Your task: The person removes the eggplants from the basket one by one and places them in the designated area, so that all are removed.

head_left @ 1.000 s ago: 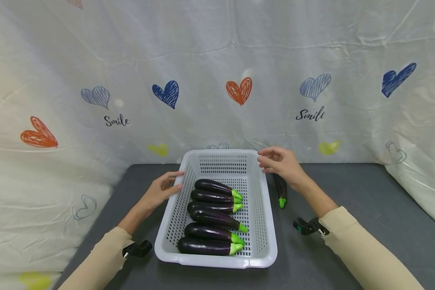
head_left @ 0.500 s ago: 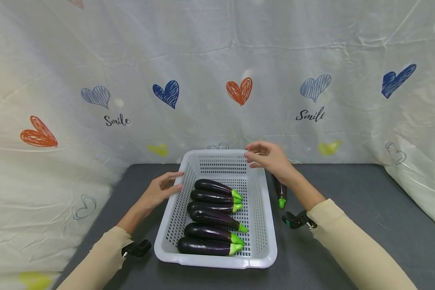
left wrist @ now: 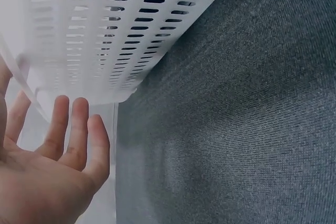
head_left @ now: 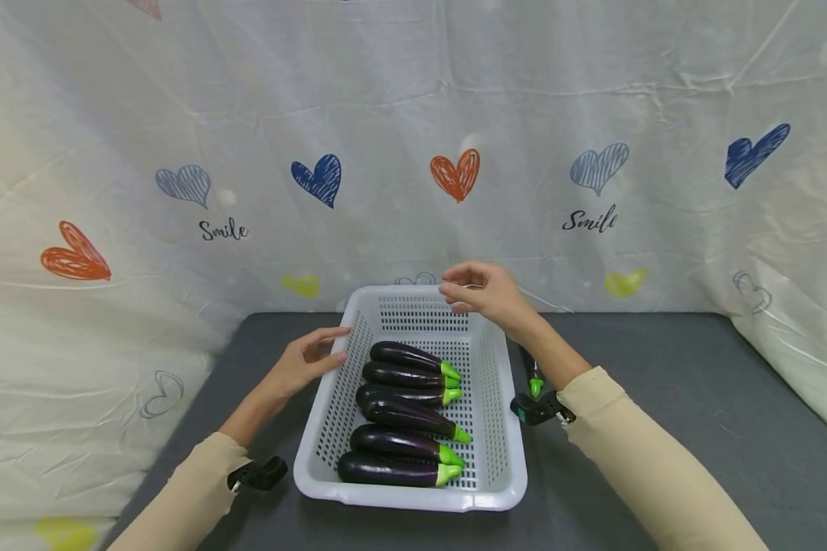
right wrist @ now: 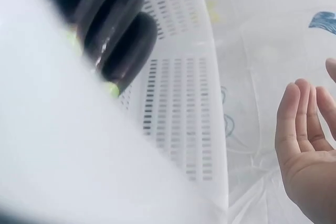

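Note:
A white perforated plastic basket [head_left: 413, 502] stands on the dark table, with several purple eggplants [head_left: 400, 467] lying side by side in it, green stem ends to the right. At its left rim is my left hand [head_left: 308, 358], fingers loosely bent and fingertips right at the edge; the left wrist view shows the relaxed fingers [left wrist: 79, 129] beside the outer wall. My right hand [head_left: 485, 295] hovers over the basket's back right corner, holding nothing, its fingers gently curved. Right of the basket lies one more eggplant [head_left: 535, 383], partly hidden behind the right forearm.
Dark grey cloth covers the table [head_left: 648, 428]. Behind it hangs a pale curtain [head_left: 386, 92] printed with hearts and the word Smile. Each wrist wears a black camera strap [head_left: 540, 409]. A thin white cord [head_left: 547, 301] shows at the curtain's foot.
My right hand has moved left and slightly up, from beside the basket's right rim to above its back right corner. The left hand, basket and eggplants have stayed in place.

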A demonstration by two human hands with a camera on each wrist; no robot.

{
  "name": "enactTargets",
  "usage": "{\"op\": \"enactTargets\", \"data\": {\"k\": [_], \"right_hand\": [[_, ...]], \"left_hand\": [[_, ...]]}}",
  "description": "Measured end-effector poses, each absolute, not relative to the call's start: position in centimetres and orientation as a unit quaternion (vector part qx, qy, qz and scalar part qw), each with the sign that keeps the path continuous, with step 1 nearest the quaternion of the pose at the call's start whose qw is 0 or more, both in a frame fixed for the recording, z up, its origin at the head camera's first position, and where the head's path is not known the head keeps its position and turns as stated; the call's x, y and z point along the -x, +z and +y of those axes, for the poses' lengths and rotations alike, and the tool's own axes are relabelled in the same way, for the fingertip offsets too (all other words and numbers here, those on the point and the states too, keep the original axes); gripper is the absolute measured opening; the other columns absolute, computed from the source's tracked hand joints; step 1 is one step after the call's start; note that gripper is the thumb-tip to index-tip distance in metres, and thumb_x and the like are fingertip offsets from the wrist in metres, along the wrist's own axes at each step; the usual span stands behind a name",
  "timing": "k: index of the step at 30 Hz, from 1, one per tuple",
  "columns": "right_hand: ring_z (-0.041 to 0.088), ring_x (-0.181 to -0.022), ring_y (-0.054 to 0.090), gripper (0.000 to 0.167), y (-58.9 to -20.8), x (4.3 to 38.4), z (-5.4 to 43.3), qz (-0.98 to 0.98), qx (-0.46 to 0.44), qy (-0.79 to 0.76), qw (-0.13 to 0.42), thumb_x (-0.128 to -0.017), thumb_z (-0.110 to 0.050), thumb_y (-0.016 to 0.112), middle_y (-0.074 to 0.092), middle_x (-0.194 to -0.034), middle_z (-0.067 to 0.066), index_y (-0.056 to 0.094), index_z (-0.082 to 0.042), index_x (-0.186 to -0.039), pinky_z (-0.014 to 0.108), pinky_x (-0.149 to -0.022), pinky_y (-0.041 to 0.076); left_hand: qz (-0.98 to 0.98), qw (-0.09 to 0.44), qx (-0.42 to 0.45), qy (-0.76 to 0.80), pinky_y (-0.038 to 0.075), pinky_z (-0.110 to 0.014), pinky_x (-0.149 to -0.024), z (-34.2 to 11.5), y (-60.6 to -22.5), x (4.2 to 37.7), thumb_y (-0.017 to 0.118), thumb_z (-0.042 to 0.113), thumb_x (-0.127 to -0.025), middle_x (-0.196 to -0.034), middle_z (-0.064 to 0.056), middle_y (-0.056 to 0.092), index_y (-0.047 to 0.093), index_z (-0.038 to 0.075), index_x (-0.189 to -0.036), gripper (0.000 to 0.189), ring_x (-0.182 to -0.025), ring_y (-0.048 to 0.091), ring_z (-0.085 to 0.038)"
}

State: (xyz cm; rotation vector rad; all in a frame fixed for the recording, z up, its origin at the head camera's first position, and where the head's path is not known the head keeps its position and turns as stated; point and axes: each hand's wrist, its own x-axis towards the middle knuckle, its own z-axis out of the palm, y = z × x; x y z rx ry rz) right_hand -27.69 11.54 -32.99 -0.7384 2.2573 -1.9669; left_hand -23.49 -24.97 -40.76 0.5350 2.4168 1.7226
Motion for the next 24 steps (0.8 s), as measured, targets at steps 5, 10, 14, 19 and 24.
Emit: {"op": "enactTargets", "data": {"k": [5, 10, 14, 19, 24], "right_hand": [[0.045, -0.103, 0.062, 0.032, -32.9, 28.0, 10.7, 0.725, 0.249, -0.642, 0.031, -0.098, -0.012, 0.071, 0.066, -0.110, 0.018, 0.064, 0.005, -0.124, 0.044, -0.084, 0.056], [0.053, -0.107, 0.058, 0.031, -32.9, 28.2, 9.6, 0.715, 0.247, -0.652, 0.040, -0.097, -0.011, 0.072, 0.066, -0.108, 0.018, 0.064, 0.004, -0.123, 0.052, -0.087, 0.054], [0.053, -0.107, 0.058, 0.030, -33.2, 28.4, 8.6, 0.714, 0.249, -0.653, 0.047, -0.097, -0.011, 0.072, 0.067, -0.109, 0.019, 0.065, 0.003, -0.123, 0.055, -0.088, 0.053], [0.051, -0.106, 0.060, 0.028, -33.9, 28.8, 7.4, 0.713, 0.246, -0.655, 0.052, -0.097, -0.009, 0.072, 0.067, -0.109, 0.018, 0.066, 0.001, -0.122, 0.052, -0.085, 0.055], [0.046, -0.105, 0.062, 0.028, -34.8, 29.4, 6.5, 0.713, 0.241, -0.655, 0.061, -0.096, -0.008, 0.073, 0.066, -0.110, 0.018, 0.066, 0.001, -0.122, 0.053, -0.087, 0.054]], "left_hand": [[0.792, 0.070, -0.185, 0.577, 0.054, -0.047, -0.088, -25.3, -40.9, 23.5, 0.069, 0.013, -0.100, -0.143, -0.023, 0.051, 0.050, 0.010, -0.150, 0.054, -0.112, 0.065, -0.034], [0.789, 0.069, -0.189, 0.581, 0.055, -0.043, -0.085, -25.3, -41.0, 23.5, 0.068, 0.013, -0.100, -0.143, -0.025, 0.051, 0.049, 0.009, -0.151, 0.054, -0.111, 0.065, -0.036], [0.788, 0.070, -0.185, 0.583, 0.056, -0.042, -0.082, -25.2, -41.1, 23.5, 0.068, 0.012, -0.100, -0.142, -0.025, 0.051, 0.049, 0.010, -0.151, 0.054, -0.109, 0.065, -0.036], [0.788, 0.071, -0.186, 0.583, 0.056, -0.042, -0.081, -25.2, -41.2, 23.5, 0.067, 0.012, -0.101, -0.142, -0.026, 0.050, 0.048, 0.010, -0.151, 0.054, -0.108, 0.065, -0.036], [0.790, 0.072, -0.186, 0.580, 0.056, -0.042, -0.083, -25.2, -41.1, 23.5, 0.067, 0.013, -0.101, -0.143, -0.026, 0.049, 0.048, 0.010, -0.152, 0.054, -0.110, 0.064, -0.036]]}}
